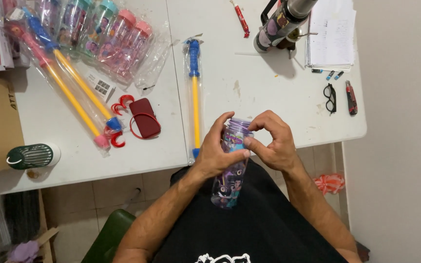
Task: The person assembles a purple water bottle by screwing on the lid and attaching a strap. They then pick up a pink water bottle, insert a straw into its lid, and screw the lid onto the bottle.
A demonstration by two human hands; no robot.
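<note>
Left grip: the left hand [215, 151] is wrapped around the upper body of the clear printed bottle [230, 180], thumb curled over toward the rim, fingers closed firmly on the wall.
Right grip: the right hand [274, 143] is pinched at the purple threaded neck [239, 124], thumb and forefinger pressed together on the rim; the other fingers are curled and do not appear to bear on it.
Bottle position: held above the lap, in front of the tabletop edge, tilted with the neck away from the body and the base toward it. No cap is seen on the neck.
Handling note: judged from the hold, the work is at the neck. Keep the left hand steady as the anchor, and let only the right fingertips work on the rim; squeezing the thin wall would likely deform it.
Nearby, ahead: a bagged blue and yellow water pump toy [194, 92] lies on the white tabletop [269, 92], just beyond the hands.
Further left: two more bagged pump toys [69, 83], a wrapped pack of bottles [103, 36], a dark red pouch [144, 117].
Further right: black glasses [330, 97], a notebook [331, 31].
</note>
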